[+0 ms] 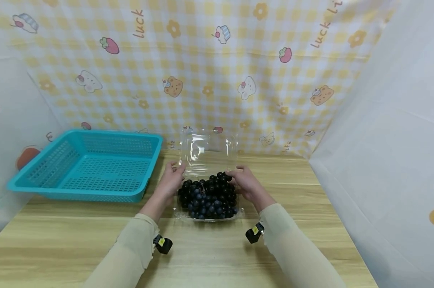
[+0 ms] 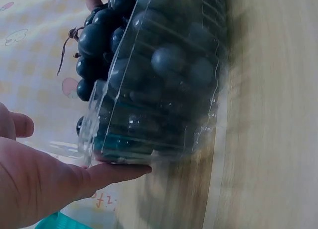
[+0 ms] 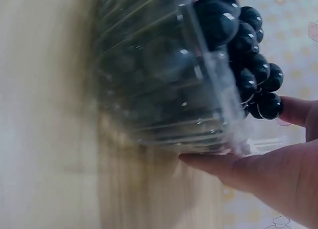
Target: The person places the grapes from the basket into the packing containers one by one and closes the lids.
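Observation:
A clear plastic clamshell box [image 1: 181, 212] stands on the table, its lid [image 1: 209, 154] raised at the back. Dark grapes [image 1: 209, 196] fill the box and heap above the rim, with a thin stem [image 2: 69, 38] sticking out. The left hand [image 1: 171, 180] is at the box's back left corner; one straight finger lies along the side wall, and another fingertip is apart from it. At the back right, the right hand [image 1: 247, 184] has one finger extended against the wall, while another fingertip meets the grapes on top.
A blue-green perforated plastic basket [image 1: 148, 168] stands at the left, near the left hand. The wooden table [image 1: 209, 256] ends at a yellow checked cloth [image 1: 209, 108] behind and a white sheet [image 1: 382, 120] on the right.

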{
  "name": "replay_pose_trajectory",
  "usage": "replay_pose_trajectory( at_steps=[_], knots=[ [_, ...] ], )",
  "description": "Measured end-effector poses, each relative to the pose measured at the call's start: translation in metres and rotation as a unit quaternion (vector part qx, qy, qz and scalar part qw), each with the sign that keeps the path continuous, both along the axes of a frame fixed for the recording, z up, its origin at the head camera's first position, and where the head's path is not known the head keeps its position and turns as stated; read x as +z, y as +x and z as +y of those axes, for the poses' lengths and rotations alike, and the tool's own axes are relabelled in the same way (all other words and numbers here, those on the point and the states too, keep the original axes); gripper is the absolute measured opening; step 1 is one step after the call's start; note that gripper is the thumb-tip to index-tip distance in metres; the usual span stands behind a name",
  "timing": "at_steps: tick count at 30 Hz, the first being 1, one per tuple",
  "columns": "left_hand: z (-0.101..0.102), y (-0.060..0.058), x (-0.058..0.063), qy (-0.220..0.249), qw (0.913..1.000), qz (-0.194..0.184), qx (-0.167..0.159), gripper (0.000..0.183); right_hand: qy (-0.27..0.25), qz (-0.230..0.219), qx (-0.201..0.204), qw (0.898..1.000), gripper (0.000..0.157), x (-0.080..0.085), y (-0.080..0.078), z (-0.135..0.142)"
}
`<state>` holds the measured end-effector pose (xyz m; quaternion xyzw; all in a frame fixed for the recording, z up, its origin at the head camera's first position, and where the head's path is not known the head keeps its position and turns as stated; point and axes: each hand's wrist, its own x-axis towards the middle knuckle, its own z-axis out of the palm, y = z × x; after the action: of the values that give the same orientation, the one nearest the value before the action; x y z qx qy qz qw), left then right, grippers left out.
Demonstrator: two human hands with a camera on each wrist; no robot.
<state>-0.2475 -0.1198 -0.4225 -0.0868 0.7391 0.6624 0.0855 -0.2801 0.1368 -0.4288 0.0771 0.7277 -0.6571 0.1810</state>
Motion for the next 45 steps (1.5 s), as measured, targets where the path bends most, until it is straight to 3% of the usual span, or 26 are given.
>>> replay_pose_trajectory(
  at_steps=[4,8,11,14,17,20,23,25,27,30,33,40,45],
  knots=[
    [-0.001,0.002,-0.001,0.014,0.9998,0.001,0.012,0.077,-0.020,0.026,-0.007,0.999,0.060,-0.004,0.002,0.000],
    [-0.003,0.005,-0.004,0.007,0.9998,0.016,0.010,0.069,-0.034,0.078,-0.003,0.996,0.036,-0.010,0.006,0.004],
    [-0.005,0.010,-0.005,-0.011,0.9994,0.033,-0.005,0.059,0.003,0.130,0.021,0.991,0.025,-0.014,0.014,0.012],
    [-0.010,0.019,-0.007,-0.051,0.9962,0.067,-0.022,0.058,0.085,0.186,0.054,0.977,0.021,-0.017,0.021,0.022],
    [-0.017,0.032,-0.011,-0.127,0.9835,0.122,-0.042,0.063,0.167,0.225,0.083,0.956,0.019,-0.017,0.028,0.031],
    [-0.025,0.047,-0.013,-0.222,0.9549,0.183,-0.074,0.072,0.213,0.240,0.092,0.943,0.027,-0.013,0.033,0.037],
    [-0.031,0.061,-0.013,-0.297,0.9228,0.214,-0.120,0.081,0.246,0.237,0.091,0.936,0.032,-0.006,0.041,0.038],
    [-0.032,0.069,-0.010,-0.325,0.9100,0.208,-0.150,0.090,0.264,0.221,0.088,0.935,0.035,-0.001,0.049,0.036],
    [-0.033,0.075,-0.010,-0.342,0.9034,0.193,-0.171,0.098,0.279,0.194,0.093,0.936,0.046,0.003,0.057,0.032],
    [-0.030,0.080,-0.010,-0.353,0.8995,0.179,-0.184,0.104,0.287,0.164,0.104,0.938,0.060,0.007,0.067,0.026],
    [-0.026,0.083,-0.010,-0.363,0.8979,0.171,-0.181,0.096,0.287,0.149,0.105,0.940,0.064,0.008,0.074,0.020],
    [-0.016,0.083,-0.005,-0.385,0.8951,0.163,-0.154,0.061,0.284,0.145,0.092,0.943,0.061,0.006,0.081,0.015],
    [-0.012,0.083,-0.001,-0.412,0.8898,0.146,-0.131,0.051,0.285,0.140,0.097,0.943,0.060,0.003,0.083,0.014]
  ],
)
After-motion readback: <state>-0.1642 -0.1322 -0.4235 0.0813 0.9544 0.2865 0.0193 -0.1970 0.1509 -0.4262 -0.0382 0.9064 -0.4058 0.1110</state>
